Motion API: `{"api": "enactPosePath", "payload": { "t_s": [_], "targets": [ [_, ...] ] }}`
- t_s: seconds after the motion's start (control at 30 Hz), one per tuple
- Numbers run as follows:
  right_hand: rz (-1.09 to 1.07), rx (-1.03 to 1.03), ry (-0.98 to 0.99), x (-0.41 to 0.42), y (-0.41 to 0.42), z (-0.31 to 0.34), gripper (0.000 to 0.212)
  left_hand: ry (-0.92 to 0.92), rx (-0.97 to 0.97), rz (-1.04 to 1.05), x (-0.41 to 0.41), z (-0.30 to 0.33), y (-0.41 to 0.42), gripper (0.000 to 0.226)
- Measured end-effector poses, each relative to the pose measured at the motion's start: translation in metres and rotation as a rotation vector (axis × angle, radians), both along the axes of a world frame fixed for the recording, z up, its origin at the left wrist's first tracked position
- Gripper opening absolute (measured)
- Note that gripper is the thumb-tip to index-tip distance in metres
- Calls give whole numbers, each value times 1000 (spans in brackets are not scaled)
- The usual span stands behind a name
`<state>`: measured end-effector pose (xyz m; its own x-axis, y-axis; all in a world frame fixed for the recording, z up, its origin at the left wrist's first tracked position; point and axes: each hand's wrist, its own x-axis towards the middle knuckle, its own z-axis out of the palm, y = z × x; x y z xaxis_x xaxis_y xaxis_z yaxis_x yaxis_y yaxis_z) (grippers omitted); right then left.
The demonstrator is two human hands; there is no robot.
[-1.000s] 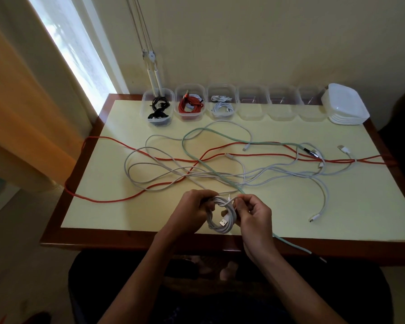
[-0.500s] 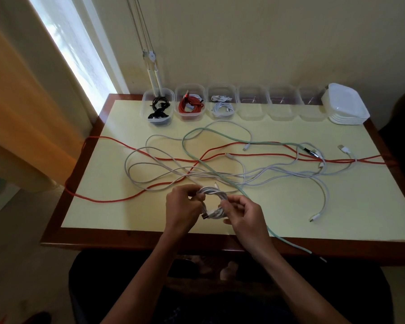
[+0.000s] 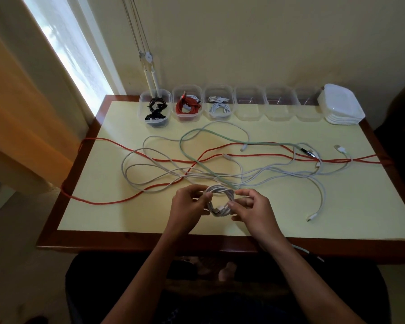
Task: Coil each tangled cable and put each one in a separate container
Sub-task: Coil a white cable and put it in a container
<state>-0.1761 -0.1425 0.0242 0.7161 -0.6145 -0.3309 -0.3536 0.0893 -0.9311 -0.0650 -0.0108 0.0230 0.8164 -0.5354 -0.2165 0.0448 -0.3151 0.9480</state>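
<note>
we've got the white coil point(image 3: 220, 199) just above the near middle of the table point(image 3: 98, 183), a small bundle of loops with a plug end showing at its lower edge, and it looks light, soft and springy, the sort that would pop open if we let go. our left hand point(image 3: 188, 206) is closed on the coil's left side, fingertips pinched over the loops, and our right hand point(image 3: 250, 206) grips the right side with the thumb across the strands. we judge the best hold is across all the loops at once, not on the plug. just beyond it lies the tangle: a red cable point(image 3: 150, 157), a pale green cable point(image 3: 220, 136) and more white ones. at the far edge sit three filled containers, then the first empty container point(image 3: 249, 106), likely where this goes.
</note>
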Motion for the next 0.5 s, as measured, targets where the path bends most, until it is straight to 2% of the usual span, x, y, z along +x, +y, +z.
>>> {"api": "enactPosePath", "payload": {
  "t_s": [0.13,0.23,0.4,0.5],
  "targets": [
    [-19,-47,22,0,-11,-1,22,72,-44,11,-1,-1,2,19],
    [-41,-87,44,-2,-22,-3,17,66,-2,5,3,-5,2,20],
    [-112,-215,87,-2,-47,-7,15,-7,48,9,16,-5,-5,17],
    [-123,-209,71,6,-63,2,18,-86,73,0,31,-3,-15,14]
  ]
}}
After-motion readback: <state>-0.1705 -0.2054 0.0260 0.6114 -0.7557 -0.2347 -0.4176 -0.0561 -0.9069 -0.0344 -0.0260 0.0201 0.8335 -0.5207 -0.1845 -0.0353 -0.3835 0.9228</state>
